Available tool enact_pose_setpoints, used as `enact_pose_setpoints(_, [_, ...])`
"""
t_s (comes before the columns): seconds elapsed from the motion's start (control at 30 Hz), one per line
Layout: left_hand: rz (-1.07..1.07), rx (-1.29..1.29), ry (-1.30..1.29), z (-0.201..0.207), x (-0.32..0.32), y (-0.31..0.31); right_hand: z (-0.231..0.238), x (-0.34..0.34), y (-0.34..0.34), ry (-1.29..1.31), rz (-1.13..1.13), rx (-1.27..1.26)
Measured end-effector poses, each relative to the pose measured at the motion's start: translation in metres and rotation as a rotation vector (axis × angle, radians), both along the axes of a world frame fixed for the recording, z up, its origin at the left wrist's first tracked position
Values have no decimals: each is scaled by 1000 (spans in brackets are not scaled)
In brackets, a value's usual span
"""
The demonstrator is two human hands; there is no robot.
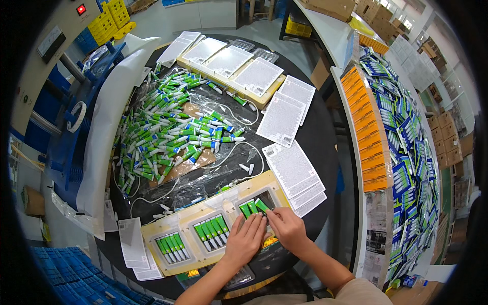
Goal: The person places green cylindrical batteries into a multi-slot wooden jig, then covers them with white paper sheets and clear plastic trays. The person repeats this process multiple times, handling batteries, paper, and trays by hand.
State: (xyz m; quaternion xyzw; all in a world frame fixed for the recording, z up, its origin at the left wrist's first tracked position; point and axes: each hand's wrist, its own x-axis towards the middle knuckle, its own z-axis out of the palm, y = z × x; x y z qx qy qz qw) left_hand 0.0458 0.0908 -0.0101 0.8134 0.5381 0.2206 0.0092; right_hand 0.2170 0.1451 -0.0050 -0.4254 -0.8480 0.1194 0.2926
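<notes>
A cream-coloured tray [189, 222] with three windows lies at the near edge of a round black table. Small green-and-white tubes [210, 231] stand in a row in its middle window, and more tubes [173, 247] fill the left one. Over the right window, my left hand [246, 238] rests with fingers stretched across the lower ends of a few tubes [248, 208]. Beside it my right hand [287, 230] pinches the rightmost tube [262, 205], which lies at a slant; its lower end is hidden by the fingers.
A large heap of tubes [168, 122] covers the table's left middle. White printed cards [292, 170] lie around the rim, some on a second cream tray [203, 66]. A shelf of blue-green packs [406, 152] and orange boxes [363, 132] stands right; a blue machine [76, 137] stands left.
</notes>
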Motion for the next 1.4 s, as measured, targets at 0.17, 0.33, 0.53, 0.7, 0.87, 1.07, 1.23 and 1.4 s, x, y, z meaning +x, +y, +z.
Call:
enact_pose_setpoints(0.17, [20,-86,18,-7,-8,-7,-2,-12,1,68,27,-69])
enact_pose_setpoints(0.33, [-10,-124,37,-7,-17,-13,7,-14,17,10,50,-113])
enact_pose_setpoints(0.53, [-42,-139,-33,-3,-20,-11,12,-15,24,-98,185,-107])
enact_pose_setpoints(0.7, [-47,-32,-153,11,-42,6,24,-47,86,147,130,-174])
enact_pose_setpoints(0.87, [467,157,-201,9,-113,109,3,-146,221,-89,-140,-287])
enact_pose_setpoints(1.07, [434,-197,85,-26,-145,186,-23,-164,223,-69,-162,-423])
enact_pose_setpoints(1.23, [425,-98,-67,-13,-143,163,15,-44,142,438,-182,-615])
enact_pose_setpoints(1.4, [255,-328,-809,29,-87,76,30,25,36,321,-161,-606])
